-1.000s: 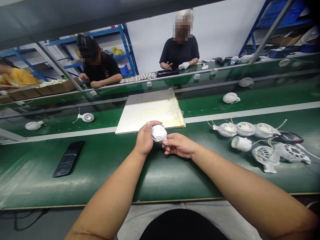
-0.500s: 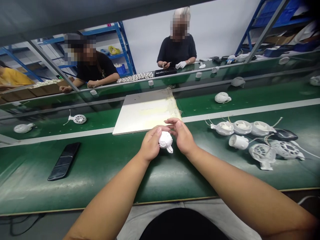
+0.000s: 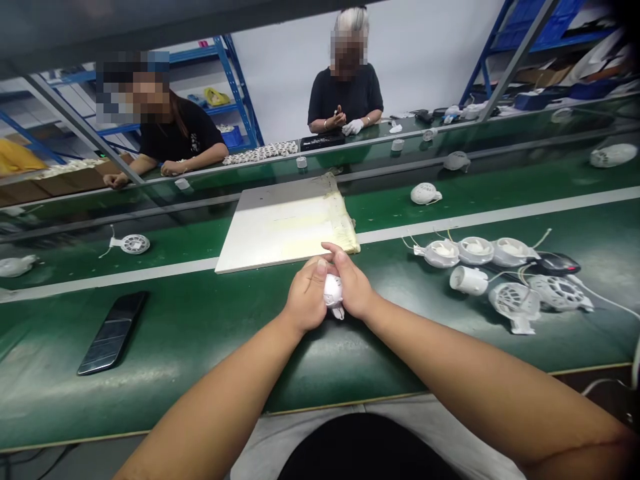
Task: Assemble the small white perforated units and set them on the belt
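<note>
Right hand (image 3: 356, 292) closed onto fan shell (image 3: 333, 291) left hand (image 3: 304, 301) grips, seemingly beside board (image 3: 280, 227) edge.

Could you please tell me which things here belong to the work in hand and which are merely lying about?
In hand: small white round plastic fan shell, gripped between left hand and right hand; probably also the matching white fan shells with wires at right.
Lying about: black flat phone; pale flat board.

small white fan housing (image 3: 333, 291), clasped between hands
</note>
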Action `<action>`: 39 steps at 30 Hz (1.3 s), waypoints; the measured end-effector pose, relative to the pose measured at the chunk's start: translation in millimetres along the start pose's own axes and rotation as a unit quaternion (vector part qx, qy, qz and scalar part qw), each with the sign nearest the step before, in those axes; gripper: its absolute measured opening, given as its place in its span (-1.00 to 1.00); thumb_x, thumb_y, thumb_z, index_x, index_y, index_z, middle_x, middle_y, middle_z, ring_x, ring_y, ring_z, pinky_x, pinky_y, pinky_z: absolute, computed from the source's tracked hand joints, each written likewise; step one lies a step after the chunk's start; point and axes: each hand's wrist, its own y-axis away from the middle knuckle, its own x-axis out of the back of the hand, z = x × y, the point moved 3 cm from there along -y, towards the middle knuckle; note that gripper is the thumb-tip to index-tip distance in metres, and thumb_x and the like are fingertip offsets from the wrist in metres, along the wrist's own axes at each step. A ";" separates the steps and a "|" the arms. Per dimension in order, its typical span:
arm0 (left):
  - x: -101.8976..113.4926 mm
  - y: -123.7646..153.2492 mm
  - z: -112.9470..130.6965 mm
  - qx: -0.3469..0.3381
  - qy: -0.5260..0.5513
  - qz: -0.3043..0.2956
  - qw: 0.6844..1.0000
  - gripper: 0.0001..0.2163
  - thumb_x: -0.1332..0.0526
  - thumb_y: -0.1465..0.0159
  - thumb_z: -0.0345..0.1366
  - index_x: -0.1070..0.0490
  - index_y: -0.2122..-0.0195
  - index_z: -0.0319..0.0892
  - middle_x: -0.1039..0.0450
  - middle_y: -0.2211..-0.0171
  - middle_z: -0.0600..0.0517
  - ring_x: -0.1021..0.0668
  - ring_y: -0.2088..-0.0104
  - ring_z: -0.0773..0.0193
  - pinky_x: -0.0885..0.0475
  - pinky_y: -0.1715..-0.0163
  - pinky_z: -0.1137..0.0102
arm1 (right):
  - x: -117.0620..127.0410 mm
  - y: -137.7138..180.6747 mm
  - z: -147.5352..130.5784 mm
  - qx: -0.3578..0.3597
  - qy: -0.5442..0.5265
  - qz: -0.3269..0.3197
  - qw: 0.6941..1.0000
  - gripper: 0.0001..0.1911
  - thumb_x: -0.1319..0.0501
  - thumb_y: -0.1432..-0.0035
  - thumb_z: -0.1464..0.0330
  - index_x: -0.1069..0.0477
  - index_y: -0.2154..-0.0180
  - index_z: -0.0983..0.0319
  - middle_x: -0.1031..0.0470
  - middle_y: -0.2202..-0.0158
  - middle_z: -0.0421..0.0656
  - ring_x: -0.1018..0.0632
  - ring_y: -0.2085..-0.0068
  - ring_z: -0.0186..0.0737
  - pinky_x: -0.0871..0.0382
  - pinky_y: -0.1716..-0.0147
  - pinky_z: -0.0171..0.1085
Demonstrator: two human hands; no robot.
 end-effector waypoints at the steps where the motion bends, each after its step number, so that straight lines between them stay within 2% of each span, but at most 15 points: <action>1: 3.3 -2.0 0.6 -0.011 -0.019 0.007 1.000 -0.55 0.05 -0.46 -0.03 -0.52 0.32 -0.19 -0.50 0.15 -0.11 -0.52 0.16 0.19 -0.41 0.09 0.28 | 3.2 -2.8 -0.2 -0.004 0.027 -0.004 1.000 -0.38 0.10 -0.35 -0.07 -0.26 -0.18 0.21 -0.51 0.02 -0.03 -0.54 -0.01 -0.09 -0.40 -0.09 -0.06; 4: 17.5 -5.8 -0.2 -0.038 -0.053 0.043 0.997 -0.60 0.03 -0.45 -0.02 -0.50 0.17 -0.17 -0.48 0.17 -0.08 -0.52 0.14 0.19 -0.40 0.05 0.27 | 8.4 -6.5 -5.0 0.001 0.100 -0.064 0.993 -0.44 -0.06 -0.31 0.00 -0.28 -0.18 0.19 -0.52 0.00 -0.04 -0.56 0.00 -0.07 -0.44 -0.03 -0.06; 6: 27.7 -6.3 -6.2 -0.022 -0.044 0.061 0.997 -0.59 0.01 -0.43 0.03 -0.40 -0.06 -0.13 -0.44 0.03 -0.10 -0.51 0.06 0.17 -0.41 0.03 0.27 | 9.6 -4.8 -9.6 0.022 0.142 -0.097 0.985 -0.40 -0.20 -0.23 0.05 -0.24 -0.21 0.18 -0.52 -0.01 -0.03 -0.56 0.01 -0.05 -0.45 -0.02 -0.05; 8: 36.0 -6.3 -15.1 0.021 -0.032 0.061 0.997 -0.48 0.02 -0.39 0.13 -0.25 -0.20 -0.11 -0.38 -0.08 -0.14 -0.50 0.04 0.15 -0.43 0.07 0.27 | 12.3 -2.3 -15.3 0.074 0.203 -0.073 0.974 -0.24 -0.32 -0.12 0.09 -0.17 -0.27 0.19 -0.51 -0.04 0.00 -0.55 -0.02 -0.01 -0.42 -0.07 0.00; 10: 39.5 -6.8 -22.6 0.072 -0.019 0.016 0.997 -0.38 0.08 -0.36 0.22 -0.25 -0.20 -0.16 -0.41 -0.04 -0.17 -0.52 0.11 0.12 -0.44 0.14 0.26 | 14.8 0.2 -22.4 0.157 0.276 -0.037 0.948 -0.14 -0.39 -0.04 0.14 -0.13 -0.30 0.20 -0.47 -0.10 0.04 -0.49 -0.10 0.06 -0.32 -0.16 0.08; 12: 38.9 -7.5 -23.9 0.100 -0.012 -0.056 0.993 -0.36 0.06 -0.34 0.24 -0.34 -0.12 -0.23 -0.48 0.06 -0.18 -0.53 0.17 0.10 -0.43 0.16 0.24 | 15.0 2.2 -28.6 0.237 0.314 -0.052 0.918 -0.15 -0.41 -0.01 0.15 -0.18 -0.28 0.17 -0.43 -0.15 0.04 -0.43 -0.17 0.11 -0.23 -0.23 0.12; 13: 38.0 -7.7 -21.8 0.099 -0.020 -0.086 0.991 -0.38 0.01 -0.33 0.23 -0.36 -0.09 -0.25 -0.49 0.08 -0.17 -0.53 0.17 0.09 -0.42 0.13 0.23 | 15.5 2.5 -30.7 0.261 0.311 -0.067 0.911 -0.20 -0.39 -0.03 0.13 -0.21 -0.26 0.15 -0.42 -0.16 0.03 -0.41 -0.19 0.12 -0.20 -0.25 0.12; 15: 36.2 -7.6 -13.7 0.073 -0.058 -0.117 0.989 -0.45 -0.17 -0.29 0.14 -0.37 -0.08 -0.23 -0.49 0.05 -0.15 -0.51 0.11 0.07 -0.39 0.06 0.23 | 19.7 1.4 -33.4 0.274 0.266 -0.055 0.923 -0.31 -0.30 -0.13 0.05 -0.25 -0.22 0.14 -0.40 -0.18 0.02 -0.39 -0.21 0.10 -0.18 -0.27 0.11; 18: 29.0 -4.0 -1.6 0.025 -0.093 -0.159 0.983 -0.44 -0.33 -0.21 0.01 -0.31 -0.15 -0.16 -0.45 -0.05 -0.14 -0.51 0.05 0.04 -0.39 0.03 0.23 | 28.4 -2.8 -30.2 0.223 0.147 0.033 0.963 -0.40 -0.08 -0.29 -0.03 -0.23 -0.21 0.15 -0.35 -0.23 0.03 -0.36 -0.25 0.03 -0.21 -0.26 0.06; 19: 25.2 -2.0 0.5 0.017 -0.100 -0.180 0.978 -0.43 -0.34 -0.20 -0.02 -0.29 -0.17 -0.15 -0.43 -0.08 -0.14 -0.51 0.03 0.03 -0.39 0.02 0.22 | 28.5 -4.4 -26.4 0.188 0.109 0.032 0.976 -0.41 -0.04 -0.30 -0.04 -0.22 -0.21 0.15 -0.38 -0.20 0.02 -0.40 -0.22 0.01 -0.27 -0.22 0.03; 23: 11.2 3.9 -0.2 -0.004 -0.119 -0.211 0.970 -0.35 -0.35 -0.18 0.00 -0.24 -0.22 -0.14 -0.35 -0.19 -0.19 -0.50 -0.03 -0.04 -0.39 -0.01 0.18 | 19.4 -7.3 -9.0 0.042 0.021 -0.066 0.997 -0.45 -0.12 -0.28 -0.02 -0.30 -0.13 0.18 -0.59 0.06 -0.01 -0.59 0.04 -0.06 -0.46 0.02 -0.07; 25: 6.8 4.6 -2.0 -0.014 -0.141 -0.206 0.968 -0.36 -0.31 -0.20 0.04 -0.25 -0.21 -0.15 -0.39 -0.14 -0.19 -0.51 0.00 -0.05 -0.41 0.02 0.17 | 17.3 -7.0 -4.2 0.002 -0.002 -0.077 0.997 -0.48 -0.14 -0.27 0.01 -0.32 -0.12 0.18 -0.61 0.11 -0.03 -0.62 0.11 -0.08 -0.49 0.09 -0.10; 29: 2.2 3.6 -0.8 -0.033 -0.209 -0.216 0.953 -0.51 -0.19 -0.29 0.01 -0.31 -0.15 -0.18 -0.47 -0.03 -0.17 -0.52 0.01 -0.07 -0.39 0.00 0.12 | 18.1 -6.5 -1.7 -0.028 0.009 -0.075 0.997 -0.50 -0.17 -0.26 0.04 -0.37 -0.11 0.16 -0.62 0.14 -0.07 -0.62 0.18 -0.09 -0.51 0.19 -0.13; 33: 1.5 3.4 4.2 -0.021 -0.237 -0.220 0.946 -0.48 -0.18 -0.29 -0.03 -0.26 -0.19 -0.22 -0.44 -0.08 -0.22 -0.51 -0.03 -0.13 -0.39 -0.02 0.07 | 20.4 -6.9 -4.5 -0.033 0.042 -0.056 0.997 -0.55 -0.18 -0.24 0.05 -0.41 -0.06 0.15 -0.61 0.24 -0.12 -0.61 0.23 -0.10 -0.51 0.23 -0.13; 39: 0.6 6.9 -0.6 0.010 -0.185 -0.198 0.963 -0.44 -0.25 -0.26 -0.05 -0.22 -0.22 -0.17 -0.44 -0.10 -0.19 -0.53 0.01 -0.06 -0.41 0.02 0.12 | 17.3 -10.1 -5.4 -0.039 0.056 -0.050 0.996 -0.54 -0.16 -0.24 0.03 -0.39 -0.05 0.15 -0.57 0.26 -0.13 -0.59 0.25 -0.11 -0.50 0.24 -0.13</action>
